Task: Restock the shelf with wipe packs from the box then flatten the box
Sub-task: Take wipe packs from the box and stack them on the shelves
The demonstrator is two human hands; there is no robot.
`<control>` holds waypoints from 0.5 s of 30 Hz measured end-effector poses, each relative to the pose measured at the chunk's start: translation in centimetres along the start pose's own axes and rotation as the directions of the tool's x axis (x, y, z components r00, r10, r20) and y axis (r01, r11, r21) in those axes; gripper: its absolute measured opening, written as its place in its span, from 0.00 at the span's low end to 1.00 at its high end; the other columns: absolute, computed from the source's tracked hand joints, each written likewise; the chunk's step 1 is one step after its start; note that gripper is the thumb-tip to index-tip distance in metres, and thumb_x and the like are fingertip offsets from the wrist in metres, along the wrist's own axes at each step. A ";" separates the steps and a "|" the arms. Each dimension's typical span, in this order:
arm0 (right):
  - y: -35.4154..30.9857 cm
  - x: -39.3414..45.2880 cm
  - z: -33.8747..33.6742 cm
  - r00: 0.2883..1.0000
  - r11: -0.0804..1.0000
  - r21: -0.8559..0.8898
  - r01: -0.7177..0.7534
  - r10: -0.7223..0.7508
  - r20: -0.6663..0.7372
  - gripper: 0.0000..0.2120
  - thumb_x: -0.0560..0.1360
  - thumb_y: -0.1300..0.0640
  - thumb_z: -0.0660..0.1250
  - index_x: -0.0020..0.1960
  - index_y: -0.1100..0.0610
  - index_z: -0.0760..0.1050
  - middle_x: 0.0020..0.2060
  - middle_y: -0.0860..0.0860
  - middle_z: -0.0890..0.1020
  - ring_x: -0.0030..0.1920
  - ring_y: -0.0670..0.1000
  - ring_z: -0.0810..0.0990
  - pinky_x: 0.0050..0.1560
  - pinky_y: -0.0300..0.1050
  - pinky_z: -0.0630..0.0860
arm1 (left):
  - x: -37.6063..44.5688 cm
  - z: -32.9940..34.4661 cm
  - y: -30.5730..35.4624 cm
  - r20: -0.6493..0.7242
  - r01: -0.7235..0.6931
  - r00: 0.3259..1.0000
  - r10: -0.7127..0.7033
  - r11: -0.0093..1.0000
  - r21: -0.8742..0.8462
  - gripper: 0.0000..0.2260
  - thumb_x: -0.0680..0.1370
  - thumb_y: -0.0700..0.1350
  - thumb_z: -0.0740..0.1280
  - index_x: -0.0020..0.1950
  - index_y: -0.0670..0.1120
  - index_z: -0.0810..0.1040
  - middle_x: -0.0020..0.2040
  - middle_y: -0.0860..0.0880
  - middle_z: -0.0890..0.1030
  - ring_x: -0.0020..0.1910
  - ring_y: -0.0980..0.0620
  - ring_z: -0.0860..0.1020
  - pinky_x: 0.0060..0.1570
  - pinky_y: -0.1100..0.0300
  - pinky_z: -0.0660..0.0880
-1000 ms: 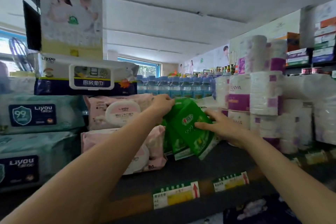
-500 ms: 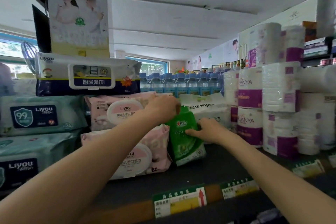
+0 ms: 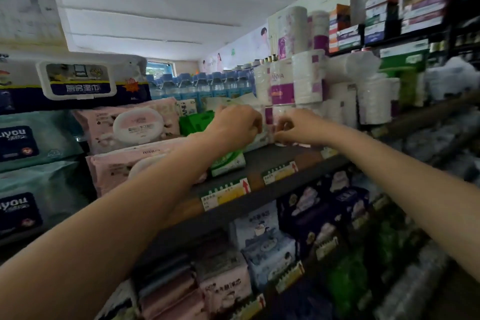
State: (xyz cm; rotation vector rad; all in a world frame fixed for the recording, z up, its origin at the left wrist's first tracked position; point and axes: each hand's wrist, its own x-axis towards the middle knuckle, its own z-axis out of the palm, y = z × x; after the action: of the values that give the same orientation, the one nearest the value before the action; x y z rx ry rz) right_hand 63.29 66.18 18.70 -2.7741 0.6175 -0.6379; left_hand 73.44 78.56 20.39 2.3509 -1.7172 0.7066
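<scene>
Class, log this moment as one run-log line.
step: shelving | left hand: on green wipe packs | right hand: at white pack, grip unclear | box: unseen

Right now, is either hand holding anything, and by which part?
Left hand rests on the upper edge of the green wipe packs; a closed grip cannot be confirmed. Right hand pinches something pale at its fingertips, too blurred to identify.
</scene>
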 end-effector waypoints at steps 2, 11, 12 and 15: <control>0.9 -4.6 -1.1 0.999 0.999 -0.015 -0.050 0.050 0.014 0.09 0.76 0.54 0.64 0.51 0.59 0.77 0.42 0.51 0.79 0.38 0.47 0.76 0.31 0.33 0.68 | -1.3 0.5 3.9 -0.007 -0.103 0.995 0.103 0.993 -0.061 0.12 0.77 0.44 0.58 0.54 0.49 0.79 0.56 0.48 0.79 0.57 0.45 0.75 0.61 0.47 0.65; 9.9 -32.6 -3.1 0.848 0.845 -0.127 -0.519 0.528 0.048 0.08 0.78 0.53 0.62 0.49 0.56 0.77 0.42 0.50 0.80 0.45 0.49 0.79 0.48 0.44 0.73 | -10.7 7.9 26.6 0.234 -0.476 0.769 0.595 0.777 -0.412 0.11 0.78 0.43 0.58 0.58 0.47 0.76 0.58 0.44 0.78 0.58 0.42 0.75 0.58 0.46 0.72; 11.4 -36.2 -2.9 0.796 0.798 -0.134 -0.588 0.600 0.081 0.08 0.78 0.54 0.62 0.49 0.57 0.78 0.43 0.51 0.81 0.45 0.50 0.79 0.48 0.45 0.74 | -12.1 9.0 29.2 0.246 -0.494 0.735 0.632 0.747 -0.444 0.11 0.78 0.43 0.59 0.57 0.48 0.77 0.58 0.45 0.79 0.59 0.43 0.75 0.59 0.47 0.72; 14.6 -47.6 -1.5 0.629 0.637 -0.098 -0.764 0.770 0.104 0.08 0.77 0.58 0.63 0.49 0.61 0.78 0.43 0.54 0.81 0.42 0.50 0.79 0.48 0.43 0.75 | -16.9 12.4 36.6 0.245 -0.526 0.644 0.725 0.652 -0.546 0.11 0.77 0.43 0.60 0.56 0.50 0.78 0.58 0.46 0.80 0.60 0.45 0.75 0.60 0.51 0.71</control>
State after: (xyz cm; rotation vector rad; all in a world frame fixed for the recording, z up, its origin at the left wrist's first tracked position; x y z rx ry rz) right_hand 18.58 74.38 -1.78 -2.1975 1.6570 -0.2212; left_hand 38.98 76.04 -3.83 1.6211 -2.6316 -0.2163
